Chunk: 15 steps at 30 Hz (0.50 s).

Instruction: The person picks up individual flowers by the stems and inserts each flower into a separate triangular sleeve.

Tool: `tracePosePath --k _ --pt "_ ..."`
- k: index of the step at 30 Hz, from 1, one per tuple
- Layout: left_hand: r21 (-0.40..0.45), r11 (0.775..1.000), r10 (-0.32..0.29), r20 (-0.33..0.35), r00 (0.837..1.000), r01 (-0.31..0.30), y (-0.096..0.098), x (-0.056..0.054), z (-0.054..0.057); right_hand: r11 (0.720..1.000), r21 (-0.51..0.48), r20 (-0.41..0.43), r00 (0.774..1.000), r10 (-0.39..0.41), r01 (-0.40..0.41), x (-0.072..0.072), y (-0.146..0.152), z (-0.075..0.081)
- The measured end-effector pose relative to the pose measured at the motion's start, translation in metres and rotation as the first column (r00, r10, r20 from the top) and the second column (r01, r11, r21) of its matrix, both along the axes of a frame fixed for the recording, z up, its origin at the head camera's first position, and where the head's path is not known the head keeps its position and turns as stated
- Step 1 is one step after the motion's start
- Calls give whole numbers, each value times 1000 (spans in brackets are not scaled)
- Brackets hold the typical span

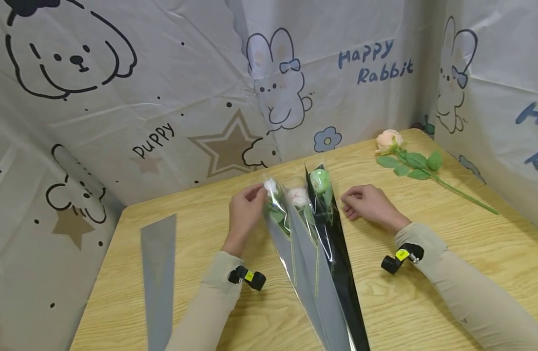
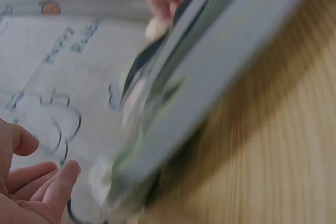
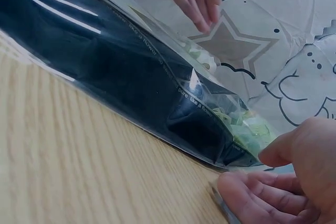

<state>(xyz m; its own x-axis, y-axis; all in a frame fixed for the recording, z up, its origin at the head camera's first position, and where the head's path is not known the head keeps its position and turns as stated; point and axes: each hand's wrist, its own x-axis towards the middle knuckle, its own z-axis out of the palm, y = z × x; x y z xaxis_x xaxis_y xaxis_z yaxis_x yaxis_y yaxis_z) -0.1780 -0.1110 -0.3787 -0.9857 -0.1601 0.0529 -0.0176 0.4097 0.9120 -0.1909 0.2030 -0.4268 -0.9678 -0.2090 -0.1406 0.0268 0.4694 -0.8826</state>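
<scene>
Three wrapped flowers lie side by side on the table: a white flower [image 1: 271, 187] in a grey sleeve, a pale pink flower [image 1: 297, 196] in another grey sleeve, and a green flower [image 1: 320, 180] in a black sleeve [image 1: 342, 273]. By the white flower's top is my left hand [image 1: 246, 214]; in the left wrist view its fingers [image 2: 58, 187] are parted and hold nothing. Just right of the black sleeve, my right hand [image 1: 374, 207] has loosely bent fingers. The right wrist view shows that hand [image 3: 283, 182] beside the green flower's end, thumb and fingers apart, gripping nothing.
A flat grey sleeve [image 1: 158, 278] lies at the table's left. An unwrapped peach rose [image 1: 389, 140] with leaves and a long stem lies at the back right. Printed cloth walls [image 1: 185, 63] stand along the wooden table's [image 1: 207, 214] back and sides.
</scene>
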Motion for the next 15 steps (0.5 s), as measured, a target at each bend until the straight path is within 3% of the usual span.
tracePosePath --k 6,11,13,15 --pt "-106 993 52 -15 999 -54 -42 -6 -4 1000 -15 -35 999 -11 10 0 3 0" --pt "-234 967 101 -12 995 -101 -79 -7 -8 1000 -17 -65 998 -14 13 2 2 1" --pt "-305 945 125 -5 992 -120 -94 -6 -9 1000 -18 -78 997 -16 14 2 0 1" --pt "-419 895 157 -21 987 -151 -111 -5 -8 1000 -28 -96 995 -15 12 3 -2 2"
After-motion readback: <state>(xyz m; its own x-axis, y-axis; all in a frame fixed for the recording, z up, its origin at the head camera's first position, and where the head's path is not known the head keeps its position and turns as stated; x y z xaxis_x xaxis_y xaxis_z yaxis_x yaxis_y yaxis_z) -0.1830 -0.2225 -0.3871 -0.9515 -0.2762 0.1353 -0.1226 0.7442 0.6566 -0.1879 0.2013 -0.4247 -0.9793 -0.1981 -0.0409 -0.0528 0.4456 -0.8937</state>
